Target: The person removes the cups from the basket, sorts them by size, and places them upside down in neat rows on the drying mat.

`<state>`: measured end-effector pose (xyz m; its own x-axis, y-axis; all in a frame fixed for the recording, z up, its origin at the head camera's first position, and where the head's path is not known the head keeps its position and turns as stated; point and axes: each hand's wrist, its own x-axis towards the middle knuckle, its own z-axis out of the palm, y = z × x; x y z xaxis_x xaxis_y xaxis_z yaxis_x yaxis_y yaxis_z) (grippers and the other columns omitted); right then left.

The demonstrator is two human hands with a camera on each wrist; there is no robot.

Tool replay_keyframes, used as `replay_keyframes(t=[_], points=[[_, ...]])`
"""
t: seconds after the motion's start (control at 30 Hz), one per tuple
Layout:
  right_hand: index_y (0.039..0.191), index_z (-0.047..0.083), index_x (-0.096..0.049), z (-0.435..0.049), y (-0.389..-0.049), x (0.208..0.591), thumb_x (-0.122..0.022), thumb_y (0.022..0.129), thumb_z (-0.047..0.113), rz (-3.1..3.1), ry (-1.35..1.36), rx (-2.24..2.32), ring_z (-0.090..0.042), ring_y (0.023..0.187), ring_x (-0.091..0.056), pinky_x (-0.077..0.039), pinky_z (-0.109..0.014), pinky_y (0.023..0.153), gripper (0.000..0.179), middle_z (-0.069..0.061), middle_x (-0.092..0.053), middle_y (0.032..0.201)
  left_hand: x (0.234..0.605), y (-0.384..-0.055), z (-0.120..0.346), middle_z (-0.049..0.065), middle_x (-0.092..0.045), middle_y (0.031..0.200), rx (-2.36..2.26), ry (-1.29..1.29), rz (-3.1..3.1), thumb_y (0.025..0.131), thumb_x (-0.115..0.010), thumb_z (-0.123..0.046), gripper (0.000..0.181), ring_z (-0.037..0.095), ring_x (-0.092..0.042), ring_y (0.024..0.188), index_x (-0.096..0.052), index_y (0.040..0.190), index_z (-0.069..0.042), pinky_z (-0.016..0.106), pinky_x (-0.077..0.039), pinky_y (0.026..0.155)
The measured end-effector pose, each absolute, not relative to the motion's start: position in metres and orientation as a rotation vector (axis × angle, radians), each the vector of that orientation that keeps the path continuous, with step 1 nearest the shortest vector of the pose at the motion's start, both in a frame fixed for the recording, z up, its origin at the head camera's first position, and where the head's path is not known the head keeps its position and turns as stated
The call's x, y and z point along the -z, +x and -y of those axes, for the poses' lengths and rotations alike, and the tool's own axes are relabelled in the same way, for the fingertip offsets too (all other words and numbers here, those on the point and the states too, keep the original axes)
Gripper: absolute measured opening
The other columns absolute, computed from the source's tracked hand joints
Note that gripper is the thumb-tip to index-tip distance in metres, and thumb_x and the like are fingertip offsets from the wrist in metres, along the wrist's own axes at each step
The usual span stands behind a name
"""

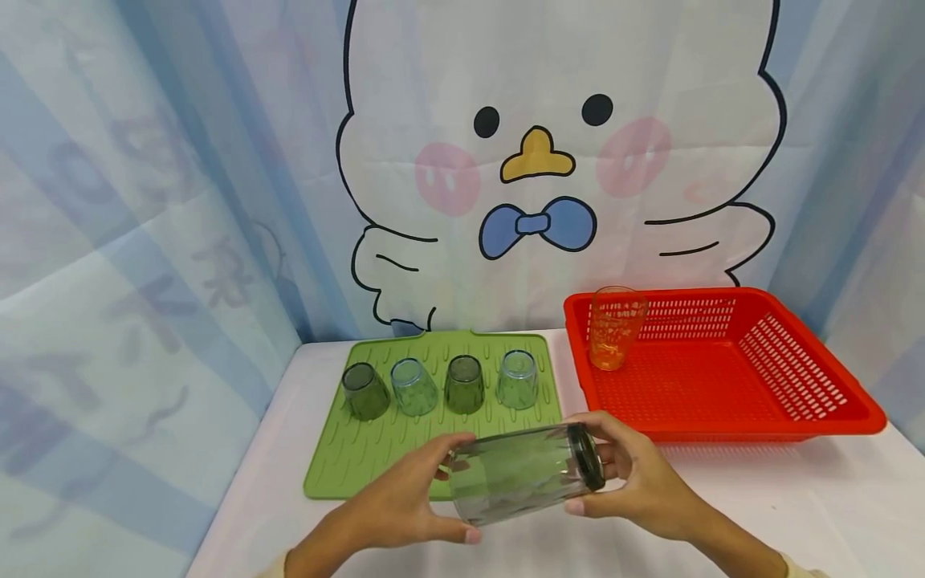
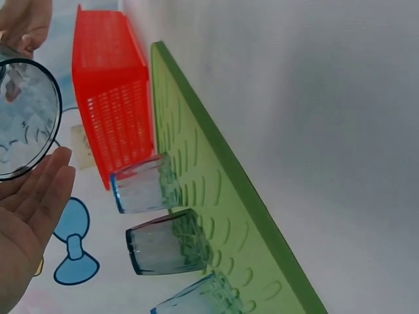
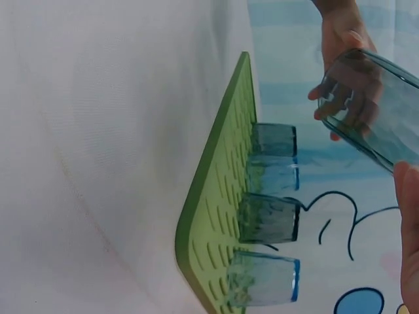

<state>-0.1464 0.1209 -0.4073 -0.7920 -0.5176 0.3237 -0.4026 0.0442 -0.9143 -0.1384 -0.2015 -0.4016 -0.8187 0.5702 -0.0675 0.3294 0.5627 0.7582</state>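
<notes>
A tall grey-tinted glass tumbler (image 1: 516, 474) is held lying nearly on its side, its thick dark end toward the right and tilted slightly up. My left hand (image 1: 405, 498) grips the left end, thumb below and fingers above. At the dark end my right hand (image 1: 636, 478) holds it between thumb and fingers. In the left wrist view the tumbler (image 2: 29, 121) shows as a round outline by the fingers. Behind it lies a green drying mat (image 1: 390, 449) bearing a row of several small glasses (image 1: 464, 385), grey and bluish.
A red plastic basket (image 1: 694, 393) stands at the back right, with one clear orange-looking glass (image 1: 614, 329) upright in its left corner. The white-covered table (image 1: 282, 433) meets a patterned curtain (image 1: 535, 265) at the back and left.
</notes>
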Motion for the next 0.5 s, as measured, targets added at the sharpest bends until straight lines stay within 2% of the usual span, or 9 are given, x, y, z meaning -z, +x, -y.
replay_keyframes(t=[0.17,0.37,0.5], points=[[0.135,0.008,-0.051,-0.119,-0.146,0.408,-0.082,0.077,-0.003,-2.209,-1.006,1.87,-0.021,0.076,-0.071,-0.06,-0.034,0.067,0.067,-0.001,-0.065,0.111,0.406,-0.137,0.202,0.001,-0.048,0.148,-1.125,0.742,-2.479,0.079,-0.083,-0.051,0.097,0.014,-0.056,0.122,-0.033,0.154,-0.017,0.031,-0.052,0.098],[0.134,0.009,-0.052,-0.117,-0.146,0.408,-0.084,0.075,-0.002,-2.208,-1.066,1.85,-0.019,0.075,-0.07,-0.058,-0.032,0.066,0.068,-0.001,-0.065,0.106,0.415,-0.134,0.209,0.006,-0.038,0.157,-1.127,0.788,-2.429,0.084,-0.078,-0.05,0.099,0.013,-0.054,0.125,-0.024,0.159,-0.016,0.031,-0.052,0.1],[0.134,0.01,-0.053,-0.117,-0.145,0.408,-0.085,0.075,0.0,-2.233,-1.063,1.827,-0.018,0.074,-0.07,-0.056,-0.031,0.066,0.068,0.0,-0.065,0.105,0.423,-0.133,0.221,0.004,-0.041,0.154,-1.097,0.798,-2.419,0.087,-0.076,-0.047,0.097,0.01,-0.056,0.122,-0.021,0.161,-0.018,0.033,-0.052,0.099]])
